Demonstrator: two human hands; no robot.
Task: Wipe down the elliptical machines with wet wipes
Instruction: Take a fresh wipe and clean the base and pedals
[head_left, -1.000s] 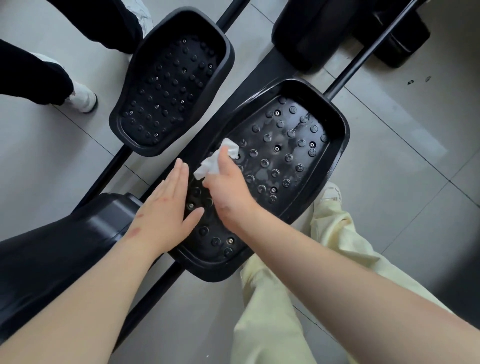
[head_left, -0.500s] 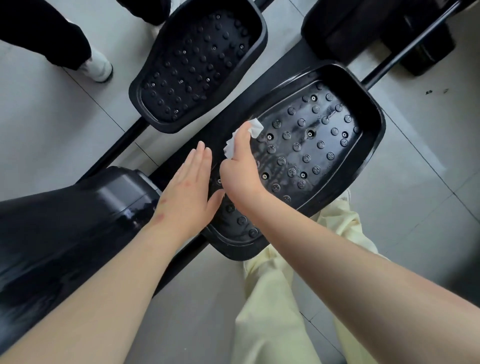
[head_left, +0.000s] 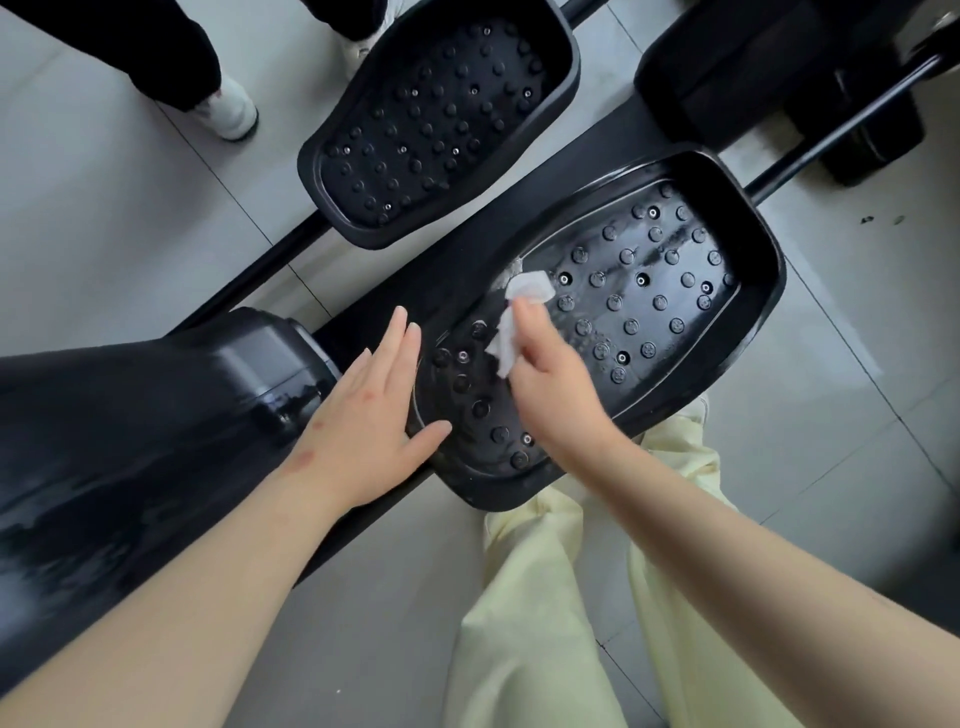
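The right grip (head_left: 550, 384) pinches a crumpled wet wipe (head_left: 525, 289) and presses it onto the studded tread of the near foot pedal (head_left: 763, 280), around its middle. The left grip (head_left: 369, 415) lies flat on the pedal's inner rim, fingers straight, grasping nothing. Damp streaks gleam across the pedal's far half, so this pedal seems well along. The other pedal (head_left: 441, 119) looks matte and dry — probably left to do — and whether the black shroud (head_left: 130, 415) has been wiped is unclear.

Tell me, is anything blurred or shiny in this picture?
Head view: the right hand and wipe are slightly smeared with motion blur; the near pedal has a wet sheen by its far studs; the glossy housing reflects soft light; the floor is evenly lit.
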